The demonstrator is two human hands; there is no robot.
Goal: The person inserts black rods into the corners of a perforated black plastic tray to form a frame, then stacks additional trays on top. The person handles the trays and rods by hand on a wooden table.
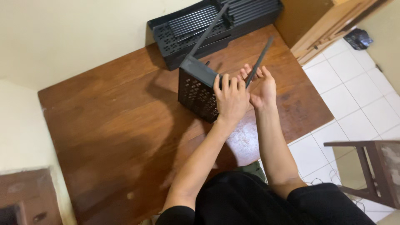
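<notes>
A black perforated plastic panel [196, 92] stands on edge on the brown wooden table [116, 121], with a thin black rod [206, 34] rising from its far corner. My left hand [230, 98] grips the panel's near upper corner. My right hand [263, 87] has its fingers around a second black rod [260, 59] that slants up and away to the right. The two hands are side by side, nearly touching.
A black perforated tray [183, 37] holding several black rods lies at the table's far edge against the wall. A wooden door [329, 25] and white floor tiles [358, 96] are to the right. A wooden chair [375, 171] stands at lower right.
</notes>
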